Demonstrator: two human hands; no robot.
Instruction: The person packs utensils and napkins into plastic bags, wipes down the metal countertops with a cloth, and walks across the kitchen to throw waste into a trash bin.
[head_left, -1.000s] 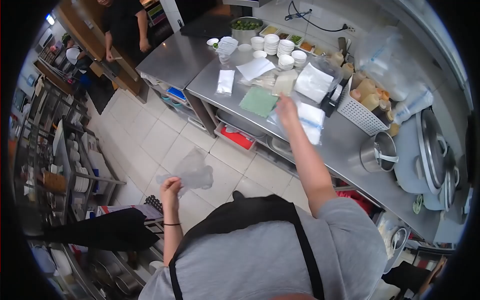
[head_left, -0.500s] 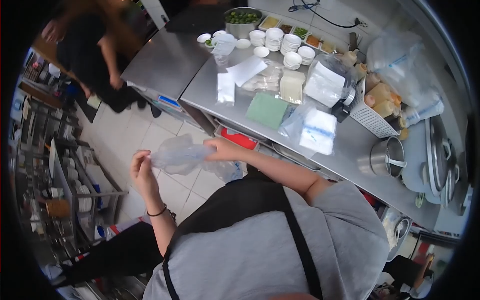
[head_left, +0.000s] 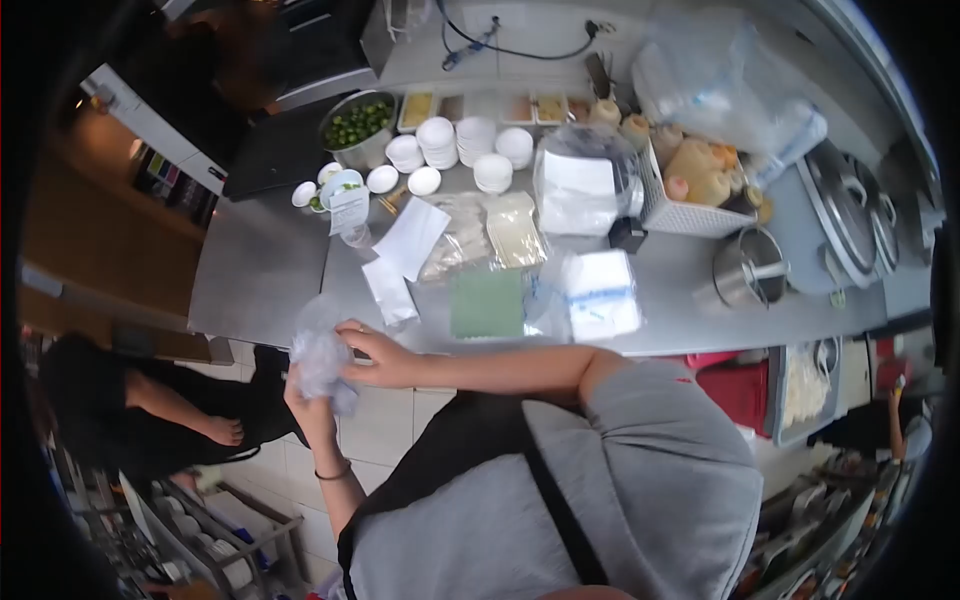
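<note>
Clear plastic bags (head_left: pixel 322 352) are bunched up between my two hands, in front of the steel counter's edge. My left hand (head_left: pixel 308 398) grips the bunch from below, with a dark band on the wrist. From the right side, my right hand (head_left: pixel 382 356) has its fingers closed on the same plastic. On the counter (head_left: pixel 680 280), nearest to my hands, lie a white paper packet (head_left: pixel 390 290) and a green square stack (head_left: pixel 487 304). A white stack in plastic (head_left: pixel 602 294) lies to the right of the green one.
White bowls (head_left: pixel 437 143) are stacked behind, beside a pot of green fruit (head_left: pixel 358 130). A basket of bottles (head_left: pixel 700 205) and a steel pot (head_left: pixel 748 268) stand at the right. A person in black (head_left: pixel 160 405) is close on the left; another person (head_left: pixel 895 430) is at far right.
My hands have brought the plastic closer together and bunched it up. The view has turned toward the counter. The person in black now appears lower at the left.
</note>
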